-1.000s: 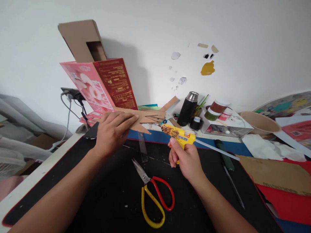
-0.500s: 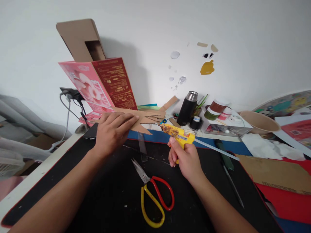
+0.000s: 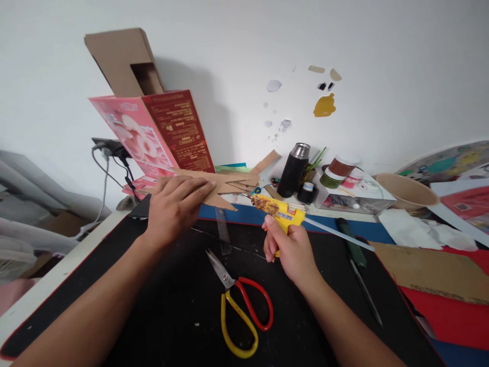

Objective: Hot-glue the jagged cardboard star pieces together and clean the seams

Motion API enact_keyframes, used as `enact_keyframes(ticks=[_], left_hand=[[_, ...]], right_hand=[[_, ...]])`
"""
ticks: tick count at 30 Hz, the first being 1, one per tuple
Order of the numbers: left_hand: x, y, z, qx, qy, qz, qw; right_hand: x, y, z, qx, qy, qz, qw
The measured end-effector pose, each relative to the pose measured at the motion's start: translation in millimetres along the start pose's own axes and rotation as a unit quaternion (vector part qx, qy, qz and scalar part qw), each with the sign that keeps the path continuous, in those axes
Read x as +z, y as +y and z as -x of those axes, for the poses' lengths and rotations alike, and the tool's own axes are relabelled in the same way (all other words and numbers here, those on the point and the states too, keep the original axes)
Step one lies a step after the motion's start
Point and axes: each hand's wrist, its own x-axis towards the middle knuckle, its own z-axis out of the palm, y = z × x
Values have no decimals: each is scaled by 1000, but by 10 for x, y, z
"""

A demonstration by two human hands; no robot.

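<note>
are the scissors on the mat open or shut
Shut: the scissors lie flat on the black mat, blades together, untouched.

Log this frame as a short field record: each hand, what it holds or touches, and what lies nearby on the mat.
left hand: flat on a cut cardboard piece, holding it raised above the mat
right hand: gripping a yellow glue gun, nozzle at the cardboard's edge
scissors: on the black mat between the forearms, blades shut
ruler: clear, lying under the cardboard
flask: black, upright near the wall
</note>
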Motion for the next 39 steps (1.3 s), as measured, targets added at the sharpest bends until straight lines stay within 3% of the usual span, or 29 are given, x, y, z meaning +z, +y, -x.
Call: enact_keyframes(ticks=[18, 39], left_hand=[[-32, -8, -7, 32, 1, -9, 999], [-13, 16, 3, 15, -2, -4, 1000]], right_hand=[[-8, 4, -9, 5, 1, -5, 1000], [1, -11, -18, 10, 8, -19, 1000]])
